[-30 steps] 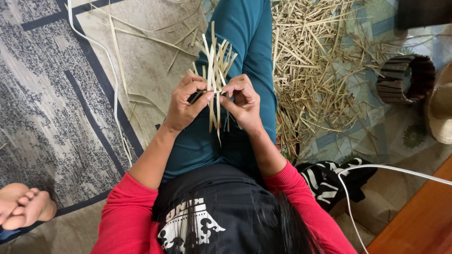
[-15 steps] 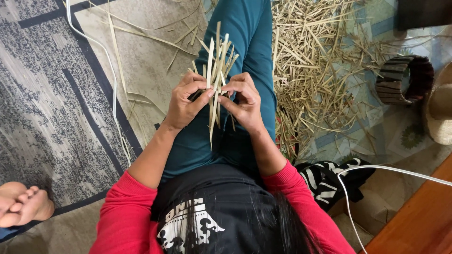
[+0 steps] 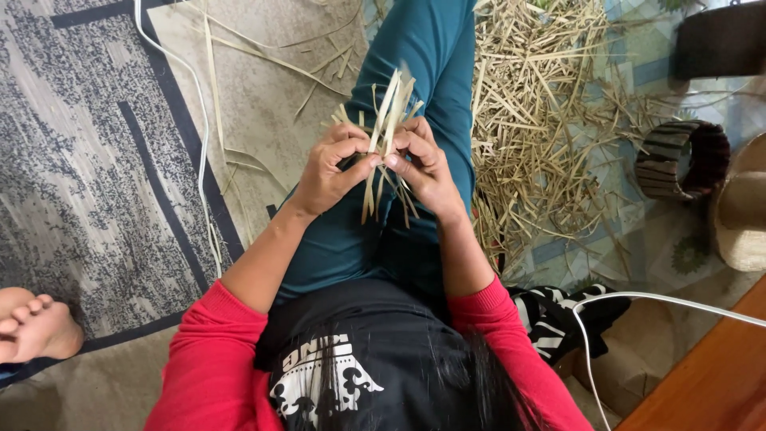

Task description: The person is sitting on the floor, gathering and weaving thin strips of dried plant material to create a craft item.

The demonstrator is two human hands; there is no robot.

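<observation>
Clearly the strips (image 3: 384, 136) are the thing in hand: a small bunch of thin, pale, dry leaf strips, held upright over the person's teal-clad leg (image 3: 415, 72). They look very light and springy, stiff along their length yet easy to bend or crease, and the loose ends fan out above and below the fingers. The best hold is probably at the middle, where the strips cross, since the free ends would splay or slip apart.

Both hands pinch that crossing. The left hand (image 3: 331, 172) has its grip closed on the strips, thumb pressed against the curled fingers. The right hand (image 3: 427, 168) is likewise closed on them from the other side, fingertips nearly meeting the left's.

To the right, a heap of cut strips (image 3: 542, 120) lies on the floor, with a dark woven ring (image 3: 678, 160) beyond it. A white cable (image 3: 199, 136) runs across the rug (image 3: 80, 160).
</observation>
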